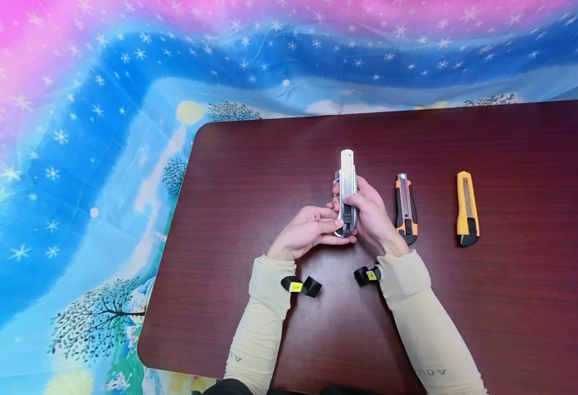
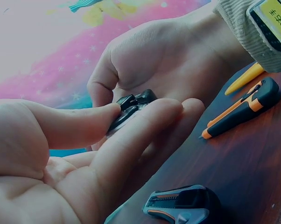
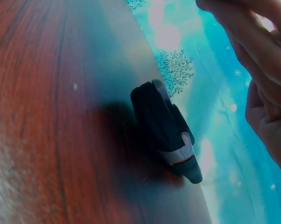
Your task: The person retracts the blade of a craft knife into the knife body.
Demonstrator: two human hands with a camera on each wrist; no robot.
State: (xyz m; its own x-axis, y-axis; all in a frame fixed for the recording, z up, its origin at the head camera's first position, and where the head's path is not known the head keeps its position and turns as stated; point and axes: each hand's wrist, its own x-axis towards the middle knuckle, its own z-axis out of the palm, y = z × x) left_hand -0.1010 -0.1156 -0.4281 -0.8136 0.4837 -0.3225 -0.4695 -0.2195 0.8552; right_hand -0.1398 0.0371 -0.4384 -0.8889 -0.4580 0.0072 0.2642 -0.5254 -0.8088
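Note:
Both hands hold a silver box cutter upright above the table, its black end toward the person. My left hand pinches the lower end between thumb and fingers. From the other side my right hand grips the body, its thumb across the front near the slider. In the left wrist view the cutter's black end shows between the left thumb and fingers. A second grey-and-black box cutter lies on the table below the hands; in the head view it is mostly hidden behind them.
To the right of the hands lie an orange-and-black box cutter and a yellow box cutter. The dark red wooden table has rounded corners. A blue and pink snowflake-printed cloth hangs behind and to the left.

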